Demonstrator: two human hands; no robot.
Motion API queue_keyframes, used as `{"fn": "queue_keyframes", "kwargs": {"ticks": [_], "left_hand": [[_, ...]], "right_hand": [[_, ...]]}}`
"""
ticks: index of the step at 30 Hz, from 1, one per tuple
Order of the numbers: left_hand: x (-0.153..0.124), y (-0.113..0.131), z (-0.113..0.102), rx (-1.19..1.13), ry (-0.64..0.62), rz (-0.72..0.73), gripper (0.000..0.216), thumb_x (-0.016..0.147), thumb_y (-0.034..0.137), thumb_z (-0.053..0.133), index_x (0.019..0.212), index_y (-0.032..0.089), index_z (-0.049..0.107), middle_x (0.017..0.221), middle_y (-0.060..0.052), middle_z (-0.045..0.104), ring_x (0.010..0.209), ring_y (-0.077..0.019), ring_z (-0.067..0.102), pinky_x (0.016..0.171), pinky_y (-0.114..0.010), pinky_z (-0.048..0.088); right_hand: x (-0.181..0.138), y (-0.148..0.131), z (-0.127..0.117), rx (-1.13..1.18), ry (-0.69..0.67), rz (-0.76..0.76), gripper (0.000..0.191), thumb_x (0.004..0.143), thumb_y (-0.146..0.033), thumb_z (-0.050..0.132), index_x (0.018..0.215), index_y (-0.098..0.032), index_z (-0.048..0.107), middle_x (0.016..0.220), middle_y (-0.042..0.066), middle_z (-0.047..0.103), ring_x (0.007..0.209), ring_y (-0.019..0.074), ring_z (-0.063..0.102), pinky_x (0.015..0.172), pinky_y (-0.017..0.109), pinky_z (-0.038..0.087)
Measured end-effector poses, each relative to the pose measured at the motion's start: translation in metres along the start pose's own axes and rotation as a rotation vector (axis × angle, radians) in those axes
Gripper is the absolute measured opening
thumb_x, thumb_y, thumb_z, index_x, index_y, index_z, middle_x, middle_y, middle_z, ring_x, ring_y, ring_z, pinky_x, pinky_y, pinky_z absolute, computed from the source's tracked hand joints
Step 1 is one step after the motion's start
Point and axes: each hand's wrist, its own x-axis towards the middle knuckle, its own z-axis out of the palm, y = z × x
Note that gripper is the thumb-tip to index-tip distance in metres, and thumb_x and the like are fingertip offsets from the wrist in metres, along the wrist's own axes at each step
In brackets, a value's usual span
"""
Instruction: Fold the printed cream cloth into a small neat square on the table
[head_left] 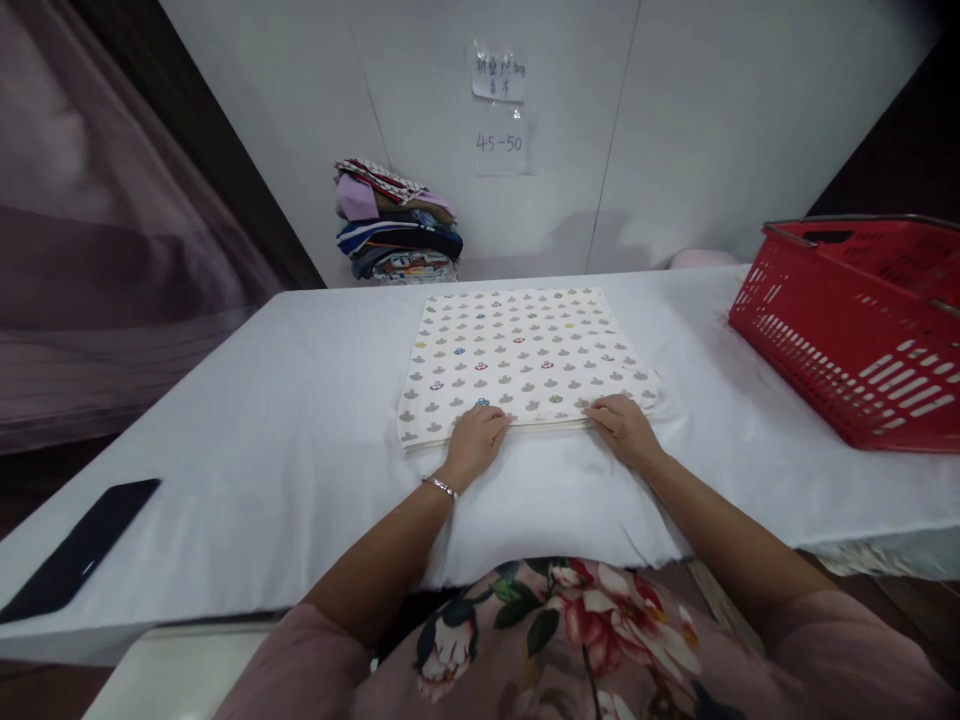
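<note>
Folded printed cloth point(517, 360) lies flat mid-tabletop point(285, 430), red basket point(810, 340) well apart on the right. Left hand point(478, 440) and right hand point(624, 430) both look pinched on its near edge, spaced apart. Likely light, soft, floppy, not fragile; layers may slip. Best grip: near edge, towards corners, all layers together.

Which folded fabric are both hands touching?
The white printed cloth flat on the table, left hand and right hand on its near edge; the rest form the stacked pile by the wall.
</note>
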Motion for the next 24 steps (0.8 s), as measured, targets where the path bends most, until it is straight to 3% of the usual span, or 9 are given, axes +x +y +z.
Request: {"fn": "queue_keyframes", "kwargs": {"ticks": [7,15,24], "left_hand": [[-0.001,0.0,0.001,0.093,0.035,0.021,0.022,0.093,0.023,0.045,0.094,0.021,0.068,0.09,-0.005,0.063,0.083,-0.0171,0.051,0.071,-0.031,0.041],[-0.004,0.001,0.003,0.151,-0.055,0.035,0.021,0.092,0.022,0.047,0.088,0.022,0.067,0.084,-0.004,0.059,0.082,-0.0173,0.05,0.069,-0.03,0.039],[-0.004,0.002,-0.001,0.108,-0.111,0.018,0.017,0.091,0.024,0.05,0.097,0.022,0.066,0.092,-0.005,0.06,0.088,-0.0204,0.053,0.076,-0.035,0.043]], "right_hand": [[0.002,0.0,0.002,-0.032,0.032,0.035,0.021,0.091,-0.02,0.048,0.098,-0.023,0.068,0.094,0.008,0.065,0.086,0.0213,0.054,0.076,0.037,0.041],[0.001,-0.004,0.005,-0.018,-0.1,0.013,0.023,0.086,-0.011,0.05,0.095,-0.022,0.069,0.094,0.007,0.066,0.088,0.0209,0.055,0.077,0.035,0.041],[-0.005,-0.006,-0.006,0.081,-0.15,0.023,0.031,0.082,-0.013,0.05,0.107,-0.022,0.066,0.104,0.009,0.065,0.097,0.0249,0.057,0.084,0.043,0.045]]}}
